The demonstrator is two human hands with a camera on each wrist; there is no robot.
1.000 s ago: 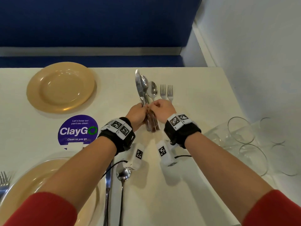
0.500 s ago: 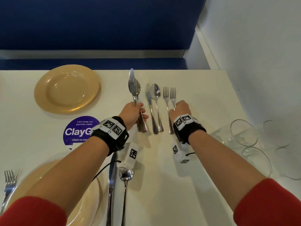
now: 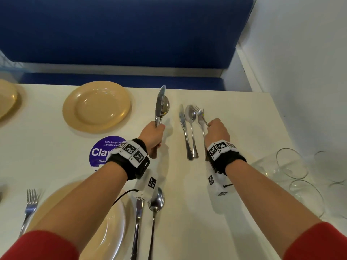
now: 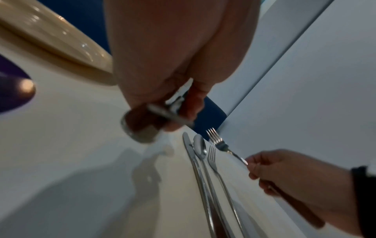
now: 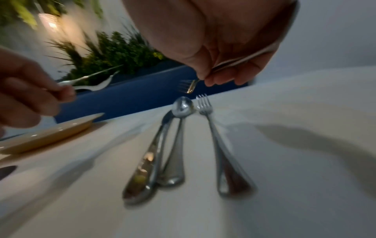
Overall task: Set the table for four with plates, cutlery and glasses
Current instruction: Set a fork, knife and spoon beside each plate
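My left hand (image 3: 153,135) grips a knife (image 3: 160,103) and a spoon (image 3: 165,108) together by their handles, held above the table to the right of the far tan plate (image 3: 96,106). My right hand (image 3: 216,131) pinches a fork (image 3: 199,110) by its handle, with the tines raised off the table. Below it lie a knife (image 3: 183,126), a spoon (image 3: 190,117) and a second fork (image 5: 204,104) side by side. The left wrist view shows the lifted fork (image 4: 219,143) above those lying pieces.
The near tan plate (image 3: 112,228) has a fork (image 3: 30,203) on its left and a knife (image 3: 138,222) and spoon (image 3: 155,201) on its right. Several clear glasses (image 3: 291,162) lie at the table's right edge by the wall. A purple sticker (image 3: 101,152) and another plate (image 3: 5,98) are at the left.
The hands parted from one shared cutlery bundle. A knife, spoon and two forks were laid down; my left hand moved left with knife and spoon, and my right hand lifted one fork.
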